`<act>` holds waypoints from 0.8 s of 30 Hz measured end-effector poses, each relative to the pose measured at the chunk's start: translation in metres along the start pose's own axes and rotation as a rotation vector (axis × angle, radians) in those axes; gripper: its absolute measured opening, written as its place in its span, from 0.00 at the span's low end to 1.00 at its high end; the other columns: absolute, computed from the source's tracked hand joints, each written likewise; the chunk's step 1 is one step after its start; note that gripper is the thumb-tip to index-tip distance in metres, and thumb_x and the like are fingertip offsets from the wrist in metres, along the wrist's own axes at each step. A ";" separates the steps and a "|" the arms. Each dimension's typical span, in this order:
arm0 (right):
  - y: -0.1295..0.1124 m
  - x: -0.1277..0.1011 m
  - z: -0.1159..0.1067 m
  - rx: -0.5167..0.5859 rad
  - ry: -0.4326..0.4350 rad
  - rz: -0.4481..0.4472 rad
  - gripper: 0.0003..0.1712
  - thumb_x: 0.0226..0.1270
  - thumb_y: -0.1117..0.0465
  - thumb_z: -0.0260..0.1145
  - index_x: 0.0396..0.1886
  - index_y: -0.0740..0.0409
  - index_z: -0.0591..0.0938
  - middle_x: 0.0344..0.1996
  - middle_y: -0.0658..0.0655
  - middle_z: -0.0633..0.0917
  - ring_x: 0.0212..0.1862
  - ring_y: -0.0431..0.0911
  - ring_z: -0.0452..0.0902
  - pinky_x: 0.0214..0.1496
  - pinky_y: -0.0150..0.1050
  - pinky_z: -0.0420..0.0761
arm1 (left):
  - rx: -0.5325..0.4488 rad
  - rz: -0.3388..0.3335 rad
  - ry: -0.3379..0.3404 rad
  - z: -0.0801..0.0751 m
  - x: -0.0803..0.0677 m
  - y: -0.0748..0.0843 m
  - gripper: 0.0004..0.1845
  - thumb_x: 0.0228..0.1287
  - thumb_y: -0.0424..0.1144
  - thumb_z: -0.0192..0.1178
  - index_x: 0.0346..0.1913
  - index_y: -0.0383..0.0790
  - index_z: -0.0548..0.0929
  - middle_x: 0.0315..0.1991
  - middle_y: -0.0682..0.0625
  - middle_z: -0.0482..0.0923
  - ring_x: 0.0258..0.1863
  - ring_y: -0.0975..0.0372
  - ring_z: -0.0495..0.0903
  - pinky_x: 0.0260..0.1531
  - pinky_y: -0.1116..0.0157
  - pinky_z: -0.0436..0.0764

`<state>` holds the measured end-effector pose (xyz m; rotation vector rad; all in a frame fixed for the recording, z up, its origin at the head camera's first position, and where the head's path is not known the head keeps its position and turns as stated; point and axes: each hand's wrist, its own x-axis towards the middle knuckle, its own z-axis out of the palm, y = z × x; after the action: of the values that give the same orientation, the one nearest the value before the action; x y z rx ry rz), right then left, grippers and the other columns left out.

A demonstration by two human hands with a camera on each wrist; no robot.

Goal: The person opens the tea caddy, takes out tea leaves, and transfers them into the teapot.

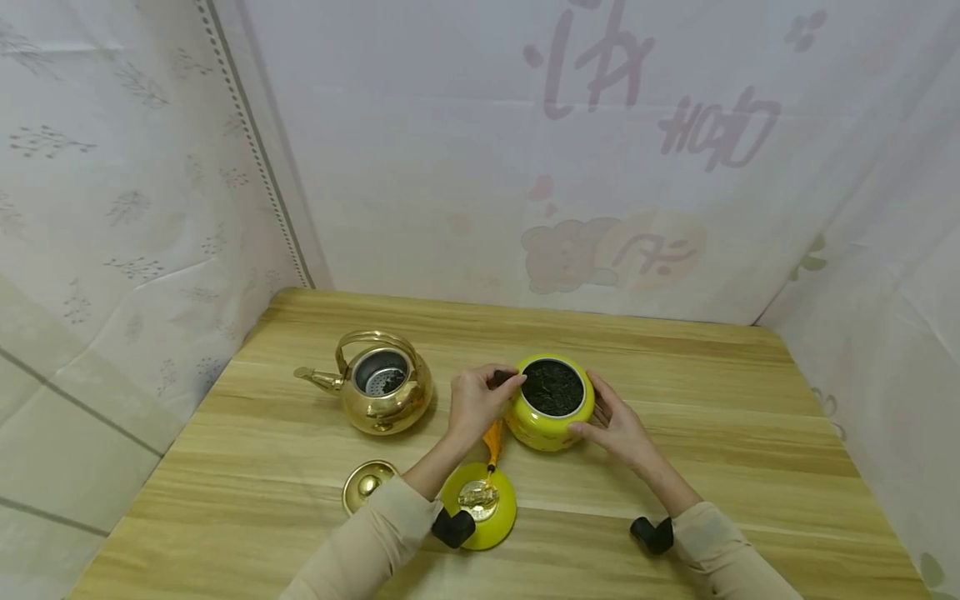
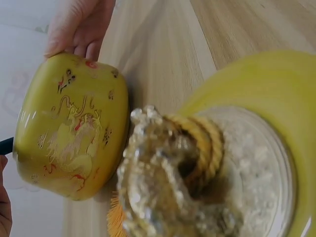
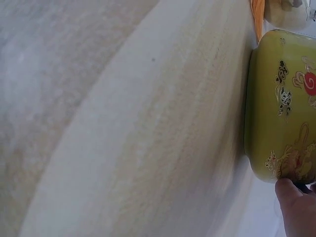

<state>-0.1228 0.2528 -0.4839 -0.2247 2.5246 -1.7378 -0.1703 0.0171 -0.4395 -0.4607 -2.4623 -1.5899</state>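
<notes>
A yellow jar (image 1: 551, 429) with painted dragon figures stands open on the table, full of dark dried tea leaves (image 1: 553, 387). My right hand (image 1: 618, 427) holds its right side, the thumb near the front. At the left of the rim, my left hand (image 1: 480, 400) pinches a dark scoop (image 1: 501, 377), most of which is hidden by the fingers. In the left wrist view the scoop (image 2: 7, 146) shows as a dark end at the jar's mouth. Left of the jar is a gold teapot (image 1: 386, 410), lidless, with some dark leaves in its strainer (image 1: 375, 382).
Below my left forearm lies the yellow jar lid (image 1: 502, 510), with a gold figure knob (image 2: 158, 182) and an orange tassel (image 1: 492, 440). The gold teapot lid (image 1: 367, 482) lies beside it, partly behind the sleeve. Printed curtains (image 1: 420, 167) enclose the wooden table (image 1: 720, 400).
</notes>
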 end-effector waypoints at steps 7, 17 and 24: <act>0.000 0.000 0.000 0.003 0.002 0.001 0.53 0.63 0.64 0.69 0.77 0.68 0.46 0.76 0.73 0.49 0.75 0.67 0.50 0.71 0.51 0.58 | -0.043 -0.090 -0.012 0.006 -0.001 0.002 0.10 0.61 0.42 0.68 0.38 0.38 0.90 0.31 0.45 0.89 0.26 0.62 0.84 0.23 0.76 0.76; 0.001 0.001 0.001 -0.005 0.012 -0.006 0.53 0.62 0.64 0.70 0.77 0.68 0.47 0.76 0.72 0.51 0.75 0.66 0.51 0.71 0.50 0.59 | -0.078 -0.164 -0.023 0.006 -0.001 0.003 0.10 0.62 0.41 0.68 0.38 0.38 0.89 0.28 0.44 0.88 0.25 0.65 0.82 0.23 0.76 0.76; 0.000 -0.001 0.001 0.001 0.006 -0.012 0.53 0.63 0.64 0.69 0.77 0.68 0.46 0.76 0.73 0.50 0.75 0.67 0.50 0.71 0.51 0.58 | -0.117 -0.213 -0.019 0.004 -0.004 0.002 0.10 0.62 0.42 0.68 0.39 0.37 0.89 0.28 0.43 0.88 0.24 0.68 0.81 0.21 0.76 0.74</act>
<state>-0.1222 0.2518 -0.4847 -0.2352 2.5318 -1.7469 -0.1657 0.0207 -0.4412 -0.2358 -2.5134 -1.8254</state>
